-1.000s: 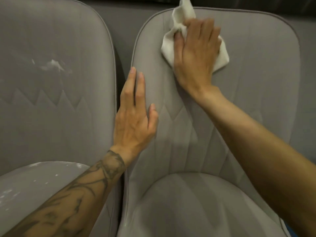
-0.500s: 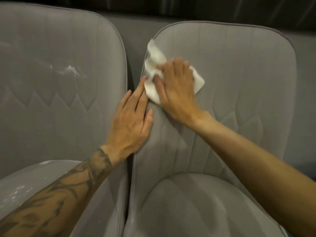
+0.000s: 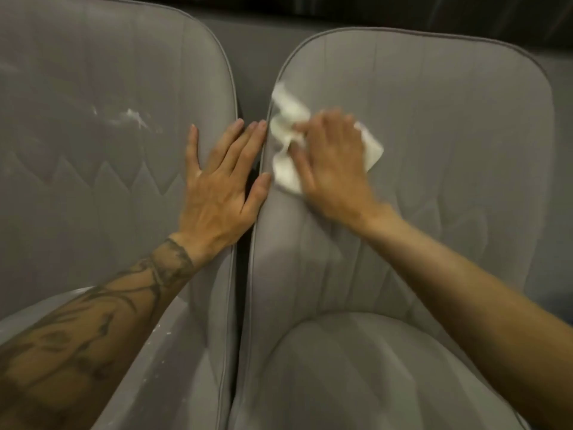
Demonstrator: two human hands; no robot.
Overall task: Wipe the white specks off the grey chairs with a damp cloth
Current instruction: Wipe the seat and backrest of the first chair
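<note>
Blurred right hand (image 3: 333, 169), fingers curled on a crumpled white cloth (image 3: 286, 176), presses it against the right chair (image 3: 449, 150) back's left edge. Left hand (image 3: 220, 193), fingers spread, rests on the left chair (image 3: 93, 197) near white specks (image 3: 133, 114).

The left grey fabric-upholstered chair (image 3: 77, 212) carries a white powdery smear (image 3: 131, 116) on its backrest and scattered white specks (image 3: 169, 333) on its paler grey seat, with a zigzag of stitched peaks across the backrest. The right grey fabric-upholstered chair (image 3: 449, 150) shows plain grey, with vertical seams and similar stitched peaks. The crumpled white cloth (image 3: 286, 175) is unpatterned. Dark swirling tattoo linework (image 3: 155, 274) covers the left forearm (image 3: 93, 336). The backdrop (image 3: 403, 10) is near black.
</note>
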